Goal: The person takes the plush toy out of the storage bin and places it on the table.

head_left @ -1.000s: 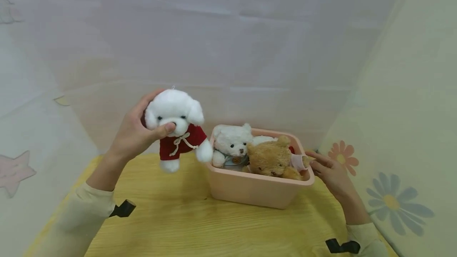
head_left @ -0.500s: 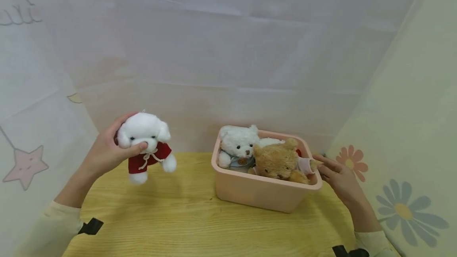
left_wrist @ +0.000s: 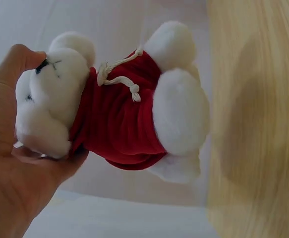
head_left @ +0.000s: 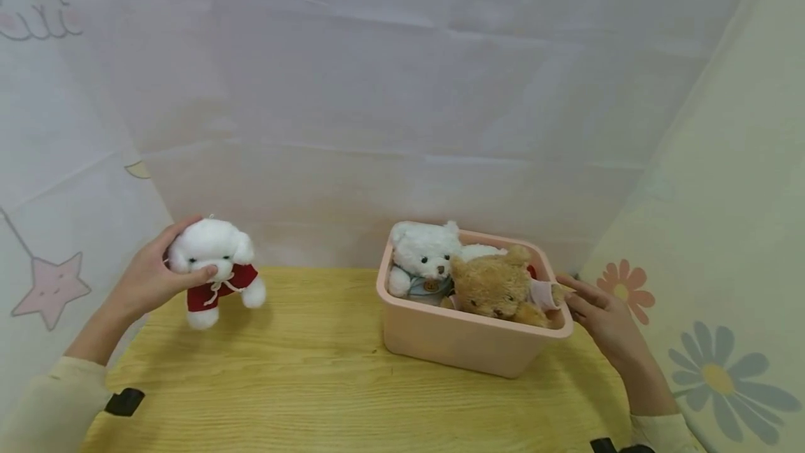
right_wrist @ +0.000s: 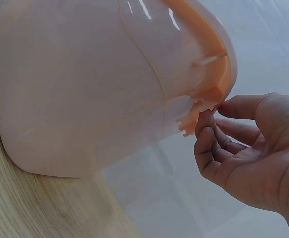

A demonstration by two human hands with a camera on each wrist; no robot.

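The left hand (head_left: 147,271) holds the white toy dog (left_wrist: 117,114) by its head, over the table's (head_left: 314,341) back left corner. Squeeze softly, feet down. The right hand (head_left: 604,320) pinches the pink tub's rim (head_left: 474,318).

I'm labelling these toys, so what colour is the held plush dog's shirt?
The shirt is deep red; the left wrist view shows it best.

No readable text anywhere that I can spot

Closest thing to a label is the little brown badge (head_left: 431,286) on the blue bib (head_left: 416,286) of the white bear (head_left: 423,249) in the pink bin (head_left: 449,341), but it's way too small to make out. Otherwise just pictures: a pink star (head_left: 50,289) on the left wall (head_left: 63,124), flowers (head_left: 717,378) on the right wall (head_left: 736,159).
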